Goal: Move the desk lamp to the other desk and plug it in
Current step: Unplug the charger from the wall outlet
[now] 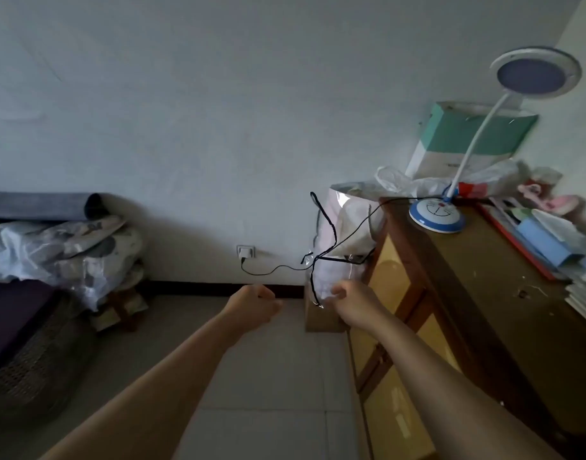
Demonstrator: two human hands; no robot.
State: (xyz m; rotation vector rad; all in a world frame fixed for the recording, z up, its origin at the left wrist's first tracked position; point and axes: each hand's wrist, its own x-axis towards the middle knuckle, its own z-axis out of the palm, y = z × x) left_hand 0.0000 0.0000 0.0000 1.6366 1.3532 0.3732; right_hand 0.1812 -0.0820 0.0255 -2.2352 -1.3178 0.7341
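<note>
A clear bag (338, 227) of pale stuff stands by the desk (484, 293), just beyond the right hand's (348, 298) fingers. Both arms reach forward, both hands curled; the left hand (251, 302) is a loose fist holding nothing I can see. The right's grip on the cord (321, 227) I cannot tell. The lamp (439, 212) sits on the desk, up right of the fingers; its plug (244, 252) is in the wall
</note>
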